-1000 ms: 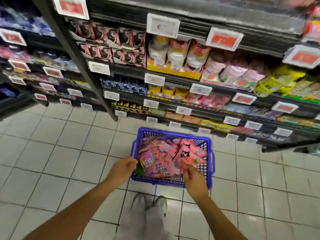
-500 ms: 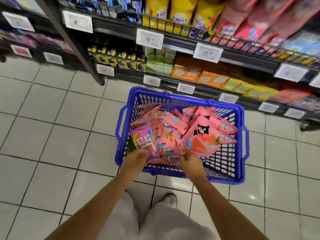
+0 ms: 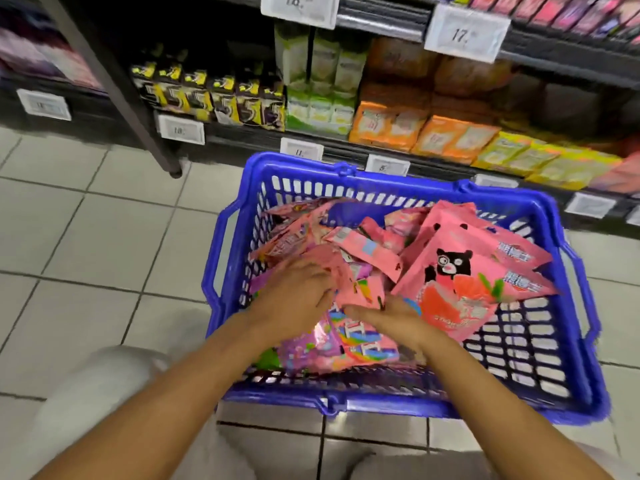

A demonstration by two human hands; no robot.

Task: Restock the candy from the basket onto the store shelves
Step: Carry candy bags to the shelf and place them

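Head view: a blue slotted basket (image 3: 568, 271) sits on the tiled floor (image 3: 86, 237) at centre frame, filled with glossy pink candy bags (image 3: 363, 247) lying flat and overlapping. The biggest, a bear bag (image 3: 453, 289) with a black cartoon bear, runs lower left to upper right; its writing is too blurred to read. Both hands are in the pile: the left hand (image 3: 294, 296) rests fingers-down on the bags, the right hand (image 3: 391, 320) beside it; whether either grip is clamped cannot be told. Shelf tags (image 3: 464, 34) at top read 18 and 17.

The basket (image 3: 561, 237) is blue lattice; the candy bags (image 3: 460, 271) pink, one with a black bear, and the lowest bag (image 3: 360, 344) perhaps rainbow-striped; the floor (image 3: 86, 237) pale tile.
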